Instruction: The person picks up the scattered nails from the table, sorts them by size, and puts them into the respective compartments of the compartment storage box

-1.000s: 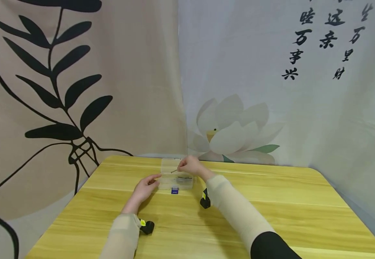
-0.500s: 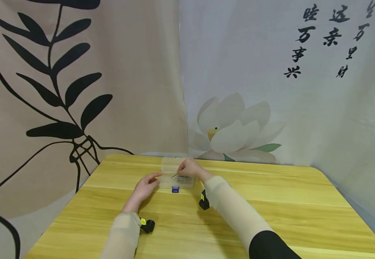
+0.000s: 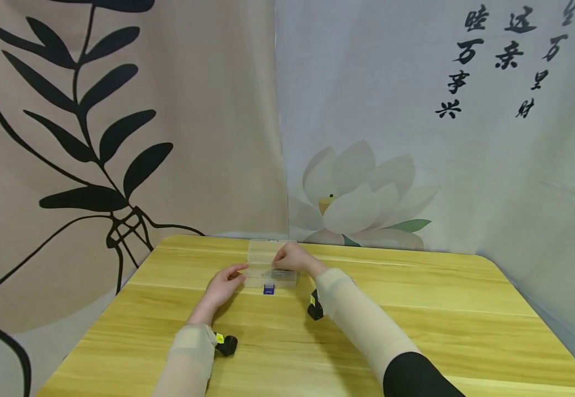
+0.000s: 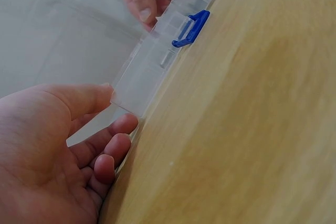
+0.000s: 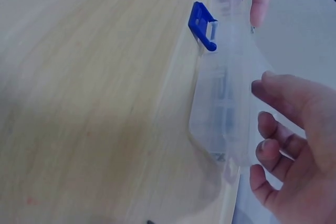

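A clear plastic box [image 3: 252, 281] with a blue latch [image 3: 268, 289] lies on the table, its lid [image 3: 262, 252] raised at the back. My left hand [image 3: 224, 286] touches the box's left end; in the left wrist view, the thumb lies at the top corner and loosely bent fingers are beside the end wall. Over the box's right half is my right hand [image 3: 294, 258]. Thumb and index fingertips [image 5: 257, 88] come close together at the rim, other fingers bent. Whether a thin metal piece remains between them is hidden. Blurred small pieces [image 3: 284, 271] show inside.
The wooden table [image 3: 416, 314] extends toward the front and right. A patterned cloth [image 3: 208, 110] hangs behind its back edge, close to the box. Black wrist devices [image 3: 226, 345] sit under both sleeves.
My right hand has lowered the thin metal piece from above the box into it; the piece no longer shows clearly at the fingertips. My left hand stays at the box's left end.
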### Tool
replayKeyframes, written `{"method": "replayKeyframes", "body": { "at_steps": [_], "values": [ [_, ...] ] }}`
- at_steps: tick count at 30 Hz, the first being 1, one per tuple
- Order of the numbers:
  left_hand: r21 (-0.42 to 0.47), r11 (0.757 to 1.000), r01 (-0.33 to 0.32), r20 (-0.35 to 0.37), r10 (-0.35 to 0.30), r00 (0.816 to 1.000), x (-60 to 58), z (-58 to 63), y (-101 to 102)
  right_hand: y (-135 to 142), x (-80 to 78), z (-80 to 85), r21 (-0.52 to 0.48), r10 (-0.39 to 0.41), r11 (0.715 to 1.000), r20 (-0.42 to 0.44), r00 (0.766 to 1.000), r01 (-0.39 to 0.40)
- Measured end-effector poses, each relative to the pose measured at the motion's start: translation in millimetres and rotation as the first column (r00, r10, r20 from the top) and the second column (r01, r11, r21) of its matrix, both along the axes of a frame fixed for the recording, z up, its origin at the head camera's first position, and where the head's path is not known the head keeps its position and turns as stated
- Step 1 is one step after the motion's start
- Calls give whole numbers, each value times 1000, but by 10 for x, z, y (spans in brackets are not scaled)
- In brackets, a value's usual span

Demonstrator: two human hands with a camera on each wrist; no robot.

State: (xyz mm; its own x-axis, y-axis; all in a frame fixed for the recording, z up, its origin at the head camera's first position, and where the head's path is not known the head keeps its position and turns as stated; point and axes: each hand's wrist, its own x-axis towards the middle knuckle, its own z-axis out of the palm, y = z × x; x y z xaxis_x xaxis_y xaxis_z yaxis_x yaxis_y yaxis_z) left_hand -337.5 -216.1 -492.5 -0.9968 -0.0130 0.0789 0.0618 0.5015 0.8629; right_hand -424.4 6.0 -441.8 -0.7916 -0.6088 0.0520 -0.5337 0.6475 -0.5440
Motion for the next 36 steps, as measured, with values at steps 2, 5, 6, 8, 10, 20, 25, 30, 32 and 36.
{"method": "replayKeyframes", "body": {
  "at_steps": [2,5,6,8,10,20,25,30,32,36],
  "values": [
    [-2,1000,0,-1,0,1000,1,5,2,18,-6,0,-16,5,1000,15,1000,-5],
    [-6,1000,-1,-6,1,1000,0,13,4,46,-23,8,-34,6,999,27,1000,-5],
    [-8,1000,0,-8,0,1000,1,17,4,57,-30,11,-40,4,999,27,1000,-3],
    [-9,1000,5,-11,-5,1000,-1,23,17,100,-37,21,-52,-2,999,22,1000,3],
    [-7,1000,8,-11,-9,1000,-1,28,27,152,-31,44,-76,-9,997,25,1000,11],
    [-6,1000,7,16,-7,1000,32,43,22,588,76,126,-132,-10,991,-6,1000,9],
    [-11,1000,17,15,-17,1000,34,48,3,872,154,115,-146,-1,989,16,1000,3],
    [-14,1000,21,17,-21,1000,20,39,-9,1159,260,51,-126,29,992,29,999,-25],
    [-16,1000,26,16,-26,1000,14,33,-11,1264,302,15,-121,49,992,32,998,-45],
    [-10,999,31,24,-31,999,14,28,-9,1443,379,-65,-120,59,992,80,995,-49]
  ]
}}
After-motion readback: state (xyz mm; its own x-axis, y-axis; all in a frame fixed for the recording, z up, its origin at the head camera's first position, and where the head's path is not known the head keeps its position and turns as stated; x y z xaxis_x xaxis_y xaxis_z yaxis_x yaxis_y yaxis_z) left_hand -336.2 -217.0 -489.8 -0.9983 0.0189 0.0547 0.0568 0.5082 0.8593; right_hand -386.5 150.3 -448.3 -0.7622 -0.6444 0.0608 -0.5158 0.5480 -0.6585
